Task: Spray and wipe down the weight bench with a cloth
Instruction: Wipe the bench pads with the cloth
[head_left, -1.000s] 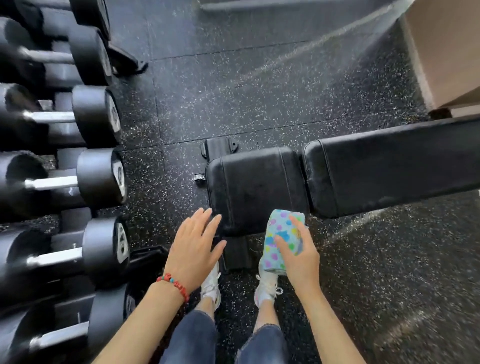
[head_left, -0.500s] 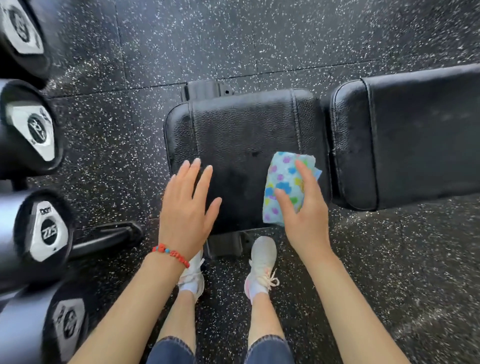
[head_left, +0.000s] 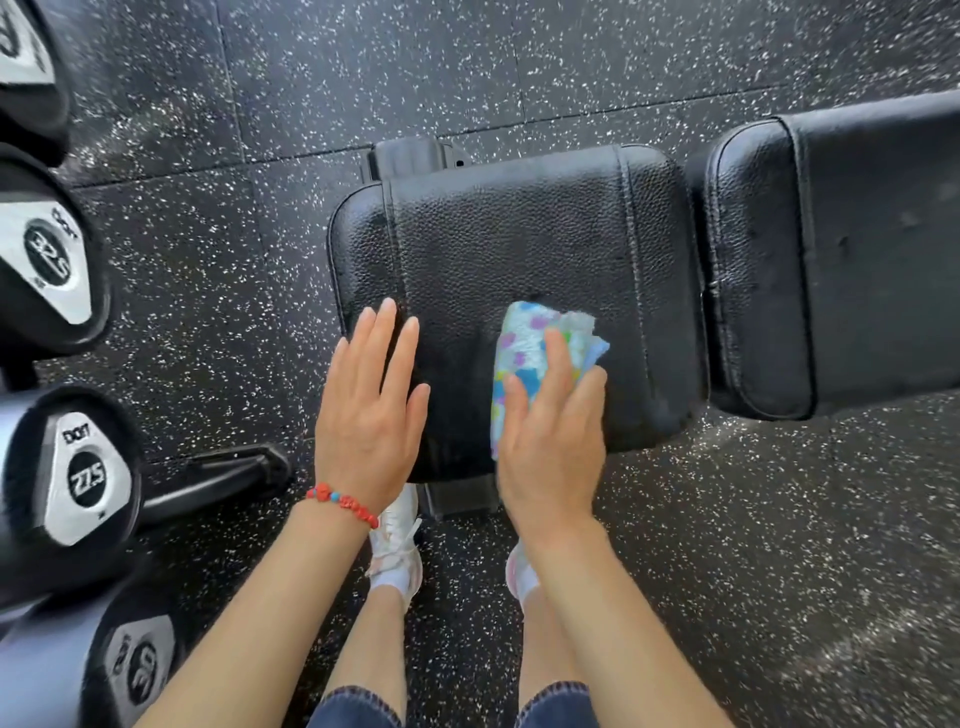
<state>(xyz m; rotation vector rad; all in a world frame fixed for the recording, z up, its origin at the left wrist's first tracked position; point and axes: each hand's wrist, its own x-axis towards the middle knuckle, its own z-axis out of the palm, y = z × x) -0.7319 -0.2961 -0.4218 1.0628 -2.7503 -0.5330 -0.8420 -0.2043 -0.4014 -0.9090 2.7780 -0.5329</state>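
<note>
The black weight bench lies across the view: its seat pad (head_left: 519, 249) in the middle, its longer back pad (head_left: 841, 249) to the right. My right hand (head_left: 550, 441) presses a folded cloth (head_left: 524, 343) with coloured dots flat on the near right part of the seat pad. My left hand (head_left: 371, 410), with a red bead bracelet on the wrist, rests with fingers spread on the seat pad's near left corner and holds nothing. No spray bottle is in view.
Dumbbells (head_left: 78, 478) sit on a rack along the left edge, with a rack foot (head_left: 218, 478) sticking out on the floor. The black speckled rubber floor (head_left: 753, 545) surrounds the bench. My feet in white shoes (head_left: 397, 545) stand at the bench's near side.
The camera has come closer and lower over the seat pad. Both hands have moved forward onto the pad, and the cloth now lies pressed flat under my right hand.
</note>
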